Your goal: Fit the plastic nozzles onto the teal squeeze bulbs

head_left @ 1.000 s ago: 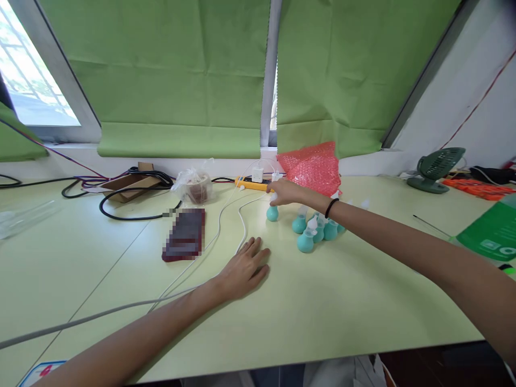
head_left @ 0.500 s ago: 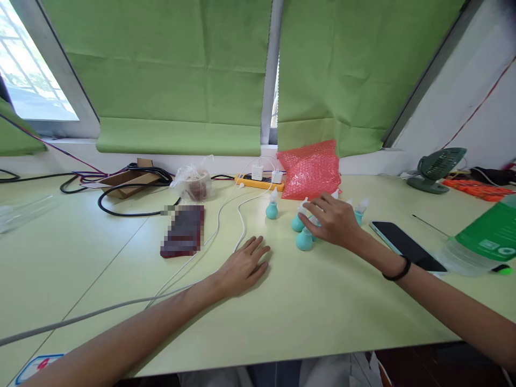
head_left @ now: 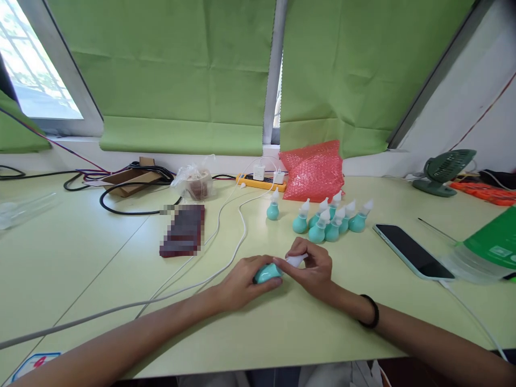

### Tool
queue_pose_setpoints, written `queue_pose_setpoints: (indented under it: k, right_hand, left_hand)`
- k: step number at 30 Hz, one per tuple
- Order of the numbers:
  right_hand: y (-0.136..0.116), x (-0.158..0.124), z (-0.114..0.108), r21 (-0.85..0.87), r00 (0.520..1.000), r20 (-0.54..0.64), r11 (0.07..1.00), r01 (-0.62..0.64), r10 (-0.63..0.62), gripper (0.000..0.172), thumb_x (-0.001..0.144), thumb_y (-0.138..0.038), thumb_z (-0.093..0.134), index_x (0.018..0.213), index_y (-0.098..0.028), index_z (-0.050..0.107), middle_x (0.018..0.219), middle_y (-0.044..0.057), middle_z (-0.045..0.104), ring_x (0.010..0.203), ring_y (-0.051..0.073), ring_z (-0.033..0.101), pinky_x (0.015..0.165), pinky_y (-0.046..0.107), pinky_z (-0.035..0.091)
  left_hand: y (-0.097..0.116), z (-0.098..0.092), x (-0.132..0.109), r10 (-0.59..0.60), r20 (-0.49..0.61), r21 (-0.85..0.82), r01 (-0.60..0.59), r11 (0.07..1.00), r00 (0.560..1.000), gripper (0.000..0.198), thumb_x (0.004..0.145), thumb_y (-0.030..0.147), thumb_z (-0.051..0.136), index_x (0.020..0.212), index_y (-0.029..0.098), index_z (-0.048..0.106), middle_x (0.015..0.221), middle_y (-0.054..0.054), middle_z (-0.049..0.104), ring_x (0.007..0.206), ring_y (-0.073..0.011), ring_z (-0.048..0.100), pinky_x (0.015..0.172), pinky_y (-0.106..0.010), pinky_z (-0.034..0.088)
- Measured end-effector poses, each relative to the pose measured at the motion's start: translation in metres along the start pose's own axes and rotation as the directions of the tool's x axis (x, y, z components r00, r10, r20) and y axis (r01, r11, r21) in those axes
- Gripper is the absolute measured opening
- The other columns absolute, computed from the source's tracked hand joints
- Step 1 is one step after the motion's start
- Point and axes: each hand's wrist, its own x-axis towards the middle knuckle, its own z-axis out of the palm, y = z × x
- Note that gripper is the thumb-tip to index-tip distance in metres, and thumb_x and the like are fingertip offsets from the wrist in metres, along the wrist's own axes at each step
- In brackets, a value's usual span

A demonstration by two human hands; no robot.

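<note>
My left hand (head_left: 244, 280) is closed round the teal bulb of a nasal aspirator (head_left: 267, 273), held on its side low over the near middle of the table. The fingers of my right hand (head_left: 312, 267) pinch its translucent white nozzle (head_left: 296, 260). Fingers cover the place where bulb and nozzle meet, so I cannot tell whether they are joined. Beyond my right hand several more aspirators (head_left: 317, 232) stand upright in a cluster, teal bulbs down and clear tips up. One single aspirator (head_left: 273, 209) stands apart to their left.
A white cable (head_left: 237, 247) runs past my left hand to a yellow power strip (head_left: 258, 183). Red bubble wrap (head_left: 312, 174) lies at the back. To the right are a phone (head_left: 411, 250), a large bottle (head_left: 489, 247) and a green fan (head_left: 445, 172); a dark pixelated object (head_left: 183, 231) lies left.
My right hand has come back from the cluster toward me with an aspirator. My left hand, open and flat before, has moved slightly right and closed on the bulb.
</note>
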Motion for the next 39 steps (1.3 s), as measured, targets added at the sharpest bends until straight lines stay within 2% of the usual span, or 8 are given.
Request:
queue_pose_setpoints:
  k: [3, 7, 15, 26, 30, 32, 36, 39]
  right_hand:
    - [0.001, -0.005, 0.001, 0.189, 0.923, 0.134, 0.905, -0.380, 0.360, 0.031, 0.065, -0.034, 0.063, 0.060, -0.019, 0.036, 0.052, -0.006, 0.044, 0.039, 0.006, 0.042, 0.035, 0.018, 0.032]
    - [0.004, -0.001, 0.001, 0.146, 0.754, 0.395, 0.774, -0.616, 0.525, 0.038, 0.077, -0.047, 0.042, 0.055, -0.017, 0.039, 0.041, -0.006, 0.037, 0.034, 0.004, 0.033, 0.034, 0.017, 0.025]
    - [0.006, 0.001, 0.002, 0.087, 0.633, 0.448, 0.673, -0.734, 0.632, 0.055, 0.077, -0.056, 0.032, 0.038, -0.017, 0.029, 0.031, -0.007, 0.023, 0.029, 0.003, 0.021, 0.033, 0.020, 0.015]
    - [0.010, 0.002, 0.000, 0.124, 0.569, 0.488, 0.592, -0.796, 0.662, 0.056, 0.077, -0.051, 0.034, 0.033, -0.017, 0.029, 0.027, -0.006, 0.022, 0.027, 0.003, 0.020, 0.033, 0.021, 0.011]
    - [0.017, 0.009, -0.005, 0.272, 0.527, 0.530, 0.455, -0.848, 0.664, 0.054, 0.079, -0.049, 0.028, 0.035, -0.018, 0.025, 0.025, -0.007, 0.018, 0.026, 0.004, 0.015, 0.034, 0.022, 0.011]
    - [0.021, 0.014, -0.007, 0.323, 0.541, 0.490, 0.434, -0.841, 0.683, 0.051, 0.079, -0.049, 0.027, 0.038, -0.019, 0.024, 0.026, -0.008, 0.017, 0.027, 0.004, 0.014, 0.035, 0.022, 0.011]
    - [0.030, 0.019, -0.009, 0.221, 0.697, 0.271, 0.662, -0.716, 0.664, 0.042, 0.073, -0.049, 0.043, 0.046, -0.017, 0.035, 0.037, -0.008, 0.025, 0.035, 0.004, 0.019, 0.037, 0.021, 0.012]
    - [0.035, 0.016, -0.008, 0.097, 0.788, 0.228, 0.792, -0.603, 0.572, 0.027, 0.068, -0.041, 0.054, 0.061, -0.016, 0.047, 0.045, -0.008, 0.029, 0.041, 0.006, 0.027, 0.040, 0.019, 0.020]
  left_hand:
    - [0.000, 0.000, 0.002, -0.028, -0.055, 0.015, 0.029, 0.999, 0.998, 0.021, 0.080, 0.029, 0.045, 0.093, 0.015, 0.054, 0.082, -0.003, 0.060, 0.073, -0.0151, 0.055, 0.066, -0.024, 0.041]
    - [-0.004, 0.001, 0.004, -0.098, -0.148, 0.023, 0.102, 0.994, 0.984, 0.020, 0.074, 0.026, 0.051, 0.088, 0.014, 0.056, 0.080, -0.004, 0.061, 0.072, -0.0162, 0.056, 0.065, -0.024, 0.042]
    - [-0.008, 0.007, 0.002, -0.033, -0.187, -0.077, 0.019, 0.997, 0.982, 0.024, 0.074, 0.028, 0.053, 0.092, 0.015, 0.060, 0.083, -0.003, 0.065, 0.068, -0.0129, 0.058, 0.062, -0.020, 0.042]
    - [-0.008, 0.005, 0.003, 0.074, -0.162, 0.038, -0.069, 0.997, 0.984, 0.023, 0.078, 0.026, 0.047, 0.091, 0.015, 0.061, 0.063, -0.001, 0.060, 0.051, -0.0094, 0.047, 0.049, -0.019, 0.036]
    - [-0.012, 0.007, 0.001, 0.085, -0.179, 0.056, -0.076, 0.996, 0.980, 0.024, 0.075, 0.027, 0.051, 0.093, 0.015, 0.061, 0.066, -0.002, 0.063, 0.055, -0.0111, 0.054, 0.053, -0.020, 0.040]
    - [-0.012, 0.007, 0.001, 0.039, -0.190, 0.034, -0.033, 0.999, 0.981, 0.025, 0.074, 0.029, 0.052, 0.093, 0.016, 0.061, 0.076, -0.004, 0.066, 0.065, -0.0134, 0.059, 0.060, -0.021, 0.043]
    - [-0.009, 0.004, 0.003, -0.119, -0.188, -0.014, 0.119, 0.993, 0.975, 0.024, 0.074, 0.030, 0.052, 0.092, 0.017, 0.059, 0.087, -0.004, 0.065, 0.075, -0.0158, 0.059, 0.068, -0.023, 0.044]
    - [-0.008, 0.002, 0.005, -0.181, -0.198, -0.010, 0.183, 0.983, 0.963, 0.021, 0.074, 0.030, 0.050, 0.089, 0.017, 0.058, 0.080, -0.002, 0.064, 0.069, -0.0144, 0.057, 0.064, -0.023, 0.042]
